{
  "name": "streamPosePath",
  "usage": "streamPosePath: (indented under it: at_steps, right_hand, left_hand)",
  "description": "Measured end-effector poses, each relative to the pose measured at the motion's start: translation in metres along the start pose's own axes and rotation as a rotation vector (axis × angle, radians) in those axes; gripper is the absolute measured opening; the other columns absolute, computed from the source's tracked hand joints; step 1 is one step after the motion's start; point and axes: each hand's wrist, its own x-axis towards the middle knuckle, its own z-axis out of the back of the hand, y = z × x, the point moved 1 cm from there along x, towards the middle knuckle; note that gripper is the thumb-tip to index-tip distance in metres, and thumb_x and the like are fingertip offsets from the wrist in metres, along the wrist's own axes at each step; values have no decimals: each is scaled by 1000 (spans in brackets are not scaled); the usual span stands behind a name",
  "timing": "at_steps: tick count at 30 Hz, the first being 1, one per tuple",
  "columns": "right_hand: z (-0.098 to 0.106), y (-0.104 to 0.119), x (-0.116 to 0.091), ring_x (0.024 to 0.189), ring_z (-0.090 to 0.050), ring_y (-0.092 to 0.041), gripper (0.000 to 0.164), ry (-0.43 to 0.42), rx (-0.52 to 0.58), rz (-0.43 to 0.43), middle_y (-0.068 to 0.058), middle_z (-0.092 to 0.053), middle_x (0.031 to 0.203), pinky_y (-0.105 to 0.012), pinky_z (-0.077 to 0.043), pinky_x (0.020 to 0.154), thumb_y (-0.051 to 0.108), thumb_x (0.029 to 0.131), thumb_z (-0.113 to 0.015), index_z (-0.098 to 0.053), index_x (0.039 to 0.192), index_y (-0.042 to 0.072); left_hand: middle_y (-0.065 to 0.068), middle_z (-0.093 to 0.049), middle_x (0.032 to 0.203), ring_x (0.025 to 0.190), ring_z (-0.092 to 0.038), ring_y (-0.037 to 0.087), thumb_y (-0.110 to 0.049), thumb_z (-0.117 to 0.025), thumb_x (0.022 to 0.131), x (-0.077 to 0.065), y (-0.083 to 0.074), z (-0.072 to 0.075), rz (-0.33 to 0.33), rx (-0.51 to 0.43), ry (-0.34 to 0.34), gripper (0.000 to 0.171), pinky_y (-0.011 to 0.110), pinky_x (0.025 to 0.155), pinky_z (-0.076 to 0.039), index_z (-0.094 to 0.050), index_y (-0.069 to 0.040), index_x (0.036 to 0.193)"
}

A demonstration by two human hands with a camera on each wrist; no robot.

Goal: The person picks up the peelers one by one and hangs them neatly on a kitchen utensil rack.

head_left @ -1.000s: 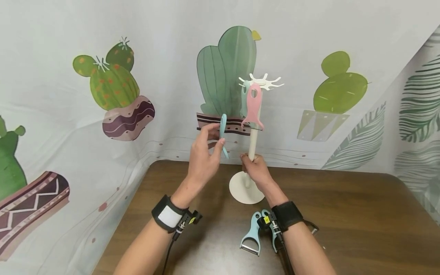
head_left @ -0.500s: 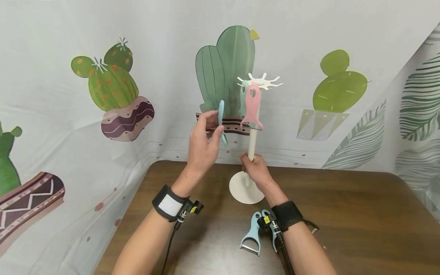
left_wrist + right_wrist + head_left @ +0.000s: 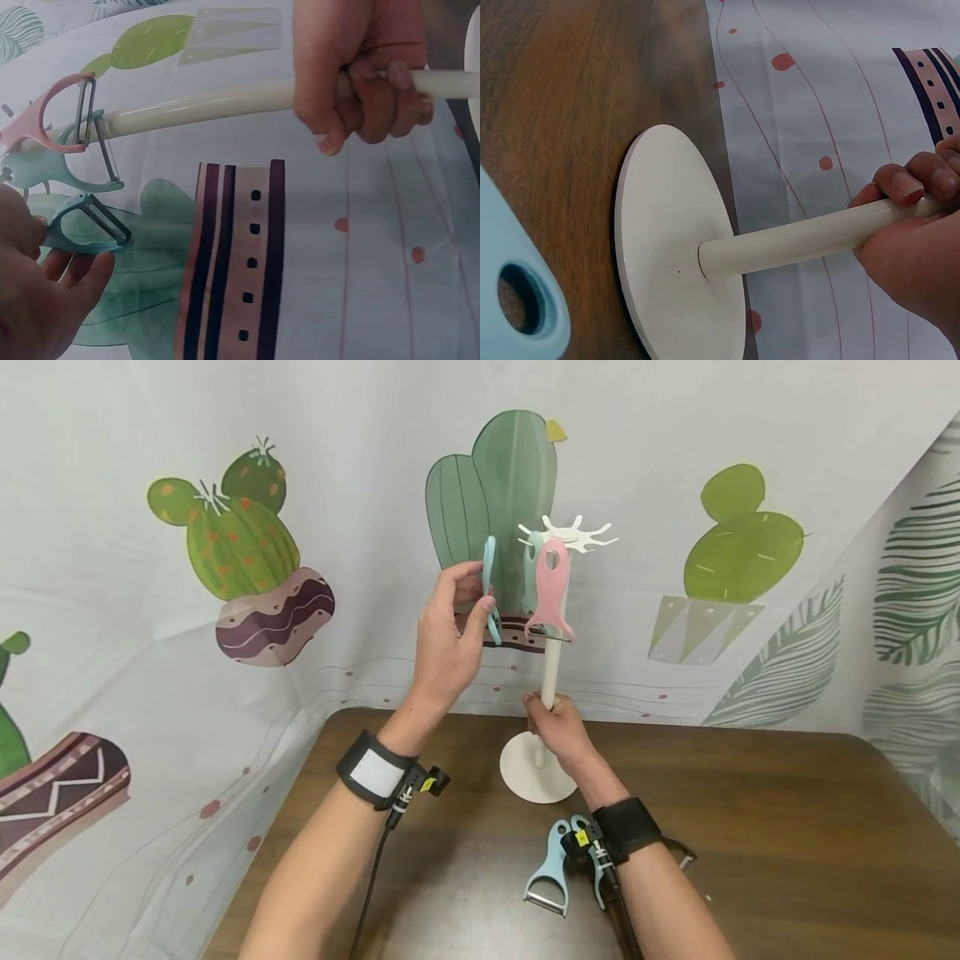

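My left hand (image 3: 450, 631) pinches a light blue peeler (image 3: 489, 568) between thumb and fingers, edge-on in the head view, just left of the rack's top. In the left wrist view its blade end (image 3: 105, 217) points away from the palm. My right hand (image 3: 558, 727) grips the white post (image 3: 551, 672) of a stand with a round base (image 3: 660, 225) on the table. Radiating hooks (image 3: 577, 537) crown the post. A pink peeler (image 3: 552, 581) hangs there, with a pale green peeler (image 3: 531, 577) partly hidden behind it.
More light blue peelers (image 3: 553, 868) lie on the brown table (image 3: 787, 835) near my right wrist, partly covered by the forearm and its strapped camera (image 3: 585, 842). A cactus-print cloth (image 3: 615, 460) hangs behind the table. A cable (image 3: 369, 885) trails from the left wrist camera.
My left hand has risen with the light blue peeler, from mid-post height to near the hooks. The right hand stays on the post, and the hanging peelers keep their places.
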Motion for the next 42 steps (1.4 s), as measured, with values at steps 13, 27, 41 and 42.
streamPosePath:
  at_steps: [13,27,41,42]
  right_hand:
    - [0,1,-2,59,-38,-17,53,-4,19,4,5,-39,56,-31,-38,67,22,111,-52,-47,59,14]
    - [0,1,-2,59,-37,-17,53,-7,-2,7,4,-39,56,-32,-37,66,21,111,-52,-47,59,14]
    - [0,0,-1,59,-38,-18,53,-7,1,8,3,-42,56,-32,-36,66,21,111,-52,-49,59,12]
    - [0,0,-1,59,-38,-18,53,-7,3,9,3,-42,56,-32,-36,66,21,111,-52,-50,59,12]
  left_hand:
    - [14,-67,115,108,-69,20,-11,-62,107,23,-9,-8,-45,6,-5,37,42,82,-62,-56,-4,143]
    - [14,-67,116,112,-69,21,-12,-61,108,28,-6,-12,-53,59,27,36,40,85,-60,-58,-2,142]
    - [13,-67,115,114,-68,18,-12,-63,107,29,-3,-18,-41,19,40,34,38,94,-60,-62,-7,141]
    - [12,-67,115,114,-68,18,-11,-63,107,29,-3,-18,-40,18,40,34,38,94,-60,-62,-7,141]
